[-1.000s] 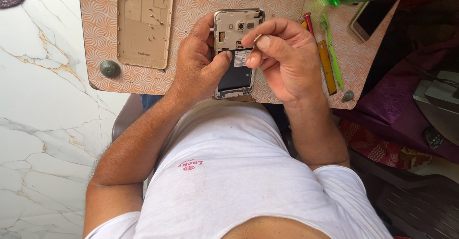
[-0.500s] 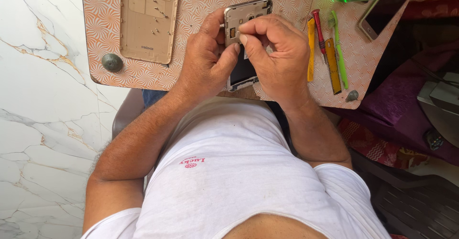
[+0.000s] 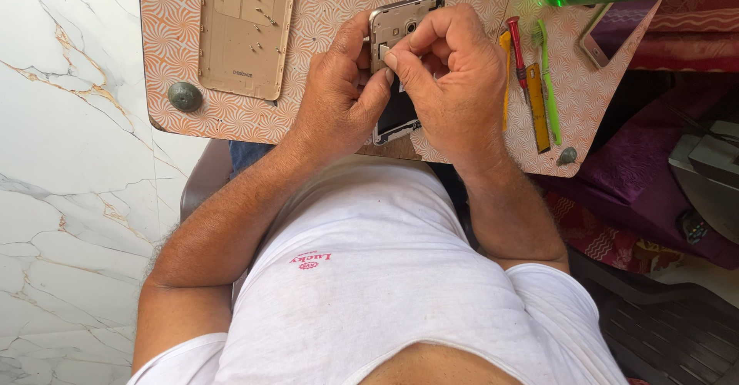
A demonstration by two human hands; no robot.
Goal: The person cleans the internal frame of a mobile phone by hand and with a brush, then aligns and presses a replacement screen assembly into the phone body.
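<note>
Shifted since half a second ago: both hands and the opened phone (image 3: pixel 402 31) sit a little farther up the patterned work board (image 3: pixel 323 23); right fingertips now pinch at the phone's upper inner edge.

Item 1, left hand (image 3: pixel 339 100): wrapped around the phone's left side, thumb pressed against its frame, fingers closed on it.
Item 2, right hand (image 3: pixel 454 77): curled over the phone's right half, thumb and forefinger pinched together on the exposed interior; whether a small part lies between them cannot be told.
Item 3, phone: back removed, held just above the board's near edge, between both hands.
Item 4, left of the grip: detached gold back cover (image 3: pixel 246 27), round grey knob (image 3: pixel 185 96).
Item 5, right of the grip: red screwdriver (image 3: pixel 517 50), yellow pry tool (image 3: pixel 538 108), green tool (image 3: pixel 548 85), lying side by side.
</note>
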